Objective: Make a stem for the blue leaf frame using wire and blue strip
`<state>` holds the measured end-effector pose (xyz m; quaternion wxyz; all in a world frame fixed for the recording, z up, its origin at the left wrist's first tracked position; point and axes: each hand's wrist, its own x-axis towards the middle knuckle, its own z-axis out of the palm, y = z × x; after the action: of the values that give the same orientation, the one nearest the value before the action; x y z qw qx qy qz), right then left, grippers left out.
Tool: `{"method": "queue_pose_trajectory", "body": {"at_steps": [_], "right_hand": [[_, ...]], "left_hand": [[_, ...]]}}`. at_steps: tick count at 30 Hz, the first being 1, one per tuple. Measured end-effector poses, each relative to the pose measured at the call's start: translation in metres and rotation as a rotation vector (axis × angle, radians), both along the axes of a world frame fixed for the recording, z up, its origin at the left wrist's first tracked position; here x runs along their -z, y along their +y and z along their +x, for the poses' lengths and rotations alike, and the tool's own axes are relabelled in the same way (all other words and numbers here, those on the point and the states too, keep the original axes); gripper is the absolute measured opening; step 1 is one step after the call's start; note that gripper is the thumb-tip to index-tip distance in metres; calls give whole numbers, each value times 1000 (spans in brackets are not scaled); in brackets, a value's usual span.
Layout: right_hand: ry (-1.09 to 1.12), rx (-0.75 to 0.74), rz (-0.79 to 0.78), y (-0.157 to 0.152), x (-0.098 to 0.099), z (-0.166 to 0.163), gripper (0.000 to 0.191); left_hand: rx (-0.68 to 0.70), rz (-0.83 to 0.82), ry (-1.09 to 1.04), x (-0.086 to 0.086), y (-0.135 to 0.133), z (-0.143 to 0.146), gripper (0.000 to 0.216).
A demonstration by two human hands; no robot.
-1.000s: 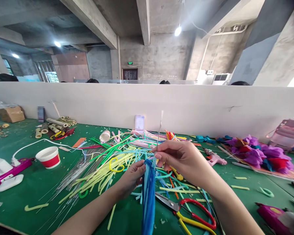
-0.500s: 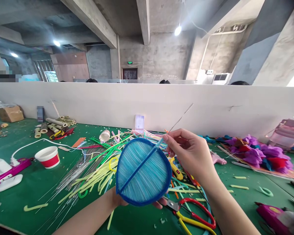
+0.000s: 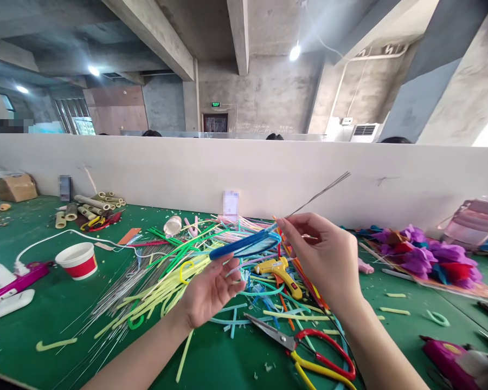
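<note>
A blue leaf-shaped piece (image 3: 244, 245), a rim filled with fine strands, is seen nearly edge-on above the table. My right hand (image 3: 323, 252) pinches its stem between thumb and fingers, and thin bare wires (image 3: 323, 190) stick out beyond the pinch to the upper right. Below the leaf's left end is my left hand (image 3: 213, 287), palm up with fingers apart; its fingertips are close to the blue rim, and I cannot tell whether they touch. Under my hands lie scissors (image 3: 284, 338) with red and yellow handles and a yellow glue gun (image 3: 282, 271).
Loose coloured strips (image 3: 162, 292) and thin wires (image 3: 117, 303) cover the green table (image 3: 117, 363). At left are a paper cup (image 3: 77, 261), a power strip (image 3: 16, 284) and bamboo pieces (image 3: 93, 203). Purple petals (image 3: 423, 252) lie right. A white partition (image 3: 179, 168) runs behind.
The leaf piece has turned from facing me to nearly edge-on. My left hand has come out from behind it, palm up. My right hand keeps its pinch on the stem.
</note>
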<state>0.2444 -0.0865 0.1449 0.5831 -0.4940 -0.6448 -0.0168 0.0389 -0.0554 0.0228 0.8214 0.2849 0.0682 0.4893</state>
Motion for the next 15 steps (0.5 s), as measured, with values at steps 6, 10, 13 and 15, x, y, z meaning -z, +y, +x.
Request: {"method": "queue_pose_trajectory", "body": {"at_steps": [6,10,13,15], "right_hand": [[-324,-42,48,0,-1,-4,15],[-402,-139,4,-7,-3,-6,15],[-452,-237,-52,-12,-3,-6,14],[-467,-297,-80,-13,-3,-6,14]], "left_hand": [[-475,246,400,-6,11,1,22],[-842,624,853,0,7,1,28],[-905,733,905,4,6,3,34],[-881,759,909,5,5,4,38]]}}
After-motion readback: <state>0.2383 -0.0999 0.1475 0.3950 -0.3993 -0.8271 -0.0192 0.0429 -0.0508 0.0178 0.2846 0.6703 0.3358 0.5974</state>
